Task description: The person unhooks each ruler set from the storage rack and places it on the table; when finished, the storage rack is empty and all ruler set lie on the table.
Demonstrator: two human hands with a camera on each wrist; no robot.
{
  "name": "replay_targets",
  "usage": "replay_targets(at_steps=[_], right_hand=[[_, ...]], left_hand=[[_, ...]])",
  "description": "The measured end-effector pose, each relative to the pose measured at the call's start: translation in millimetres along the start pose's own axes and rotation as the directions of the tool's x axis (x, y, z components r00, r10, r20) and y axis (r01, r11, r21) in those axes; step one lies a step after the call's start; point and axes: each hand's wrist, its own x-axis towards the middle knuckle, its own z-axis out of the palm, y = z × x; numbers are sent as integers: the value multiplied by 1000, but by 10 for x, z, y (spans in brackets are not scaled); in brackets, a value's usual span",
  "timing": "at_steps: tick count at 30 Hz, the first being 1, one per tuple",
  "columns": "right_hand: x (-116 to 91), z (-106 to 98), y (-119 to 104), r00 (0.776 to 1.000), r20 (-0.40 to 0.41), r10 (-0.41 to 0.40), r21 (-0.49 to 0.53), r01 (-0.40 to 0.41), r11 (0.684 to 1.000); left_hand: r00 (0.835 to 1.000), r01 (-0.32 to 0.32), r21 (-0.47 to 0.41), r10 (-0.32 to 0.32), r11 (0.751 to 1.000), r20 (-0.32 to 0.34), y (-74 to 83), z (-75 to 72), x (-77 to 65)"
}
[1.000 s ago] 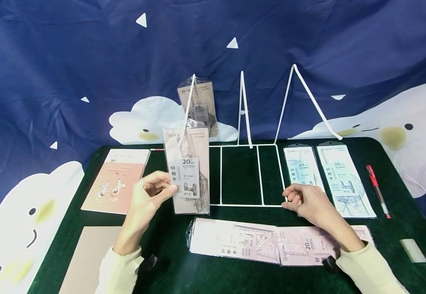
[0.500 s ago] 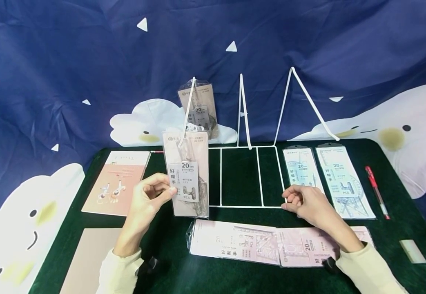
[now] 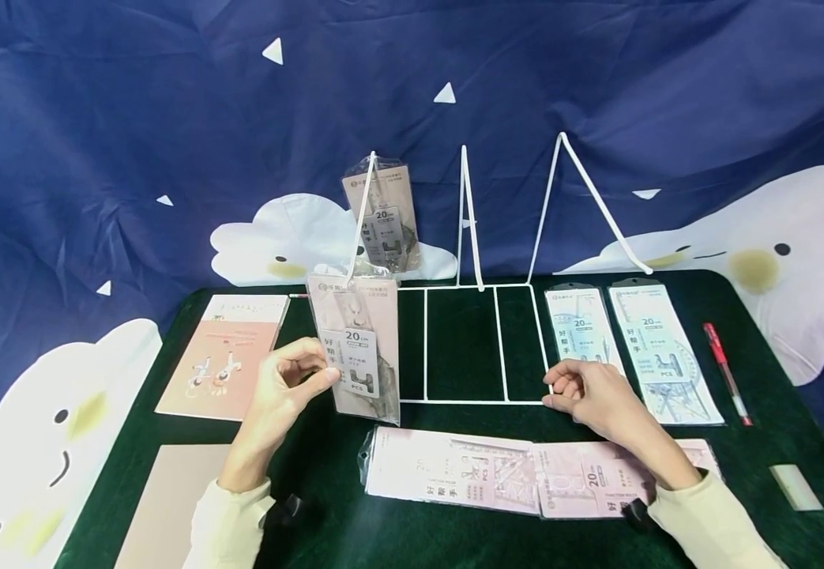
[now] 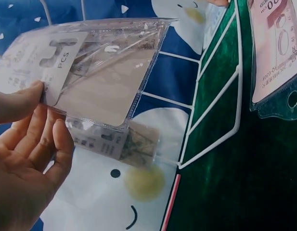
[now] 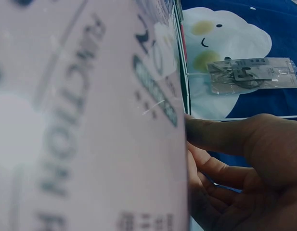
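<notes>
In the head view my left hand (image 3: 285,395) pinches the left edge of a beige packaged ruler set (image 3: 356,348), thumb in front. It stands nearly upright, its clear top overlapping the front end of the left hook on the white wire rack (image 3: 463,402). Behind it, a second beige ruler set (image 3: 383,221) hangs from that hook. In the left wrist view, the pinched ruler set (image 4: 107,86) slants above the thumb. My right hand (image 3: 589,390) grips the rack's front right corner with thumb and curled fingers. A pink package hides part of that grip in the right wrist view.
Two pink ruler sets (image 3: 454,470) lie in front of the rack. To its right are two blue ruler sets (image 3: 667,356), a red pen (image 3: 727,371) and an eraser (image 3: 795,487). An orange booklet (image 3: 223,356) and a beige sheet (image 3: 170,506) lie left.
The ruler set in my left hand has moved down and slightly left along the hook toward its front end, tilting a little. My right hand has stayed on the rack corner.
</notes>
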Motion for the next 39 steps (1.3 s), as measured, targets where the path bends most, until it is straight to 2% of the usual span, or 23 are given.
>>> replay_targets(at_steps=[4,13,18,22,27,31,34,36,39], right_hand=[[5,9,-2,1000,-3,-27,-6,27,1000],[-1,-16,10,1000,1,-7,-7,7,1000],[-6,-20,20,1000,-6,-6,-18,6,1000],[-1,-10,25,1000,-5,-10,-10,10,1000],[9,-5,20,1000,-1,-10,7,10,1000],[11,-11,17,1000,-6,-9,-2,9,1000],[9,-14,20,1000,-12,-13,-10,13,1000],[6,-12,22,1000,-14,-12,-7,12,1000],[1,-8,24,1000,-13,-11,-5,11,1000]], left_hand=[[1000,0,-3,1,1000,4,8,-28,-43],[999,17,45,-19,999,37,106,-66,-215],[999,27,56,-29,998,35,105,-114,-291],[999,40,64,-42,997,21,63,-225,-338],[996,88,52,-87,995,-5,-73,-453,-336],[983,180,88,-177,980,-43,-241,-670,-277],[959,283,146,-276,948,-67,-376,-840,-214],[942,336,175,-330,926,-60,-463,-943,-168],[927,372,213,-374,903,-33,-574,-1060,-100]])
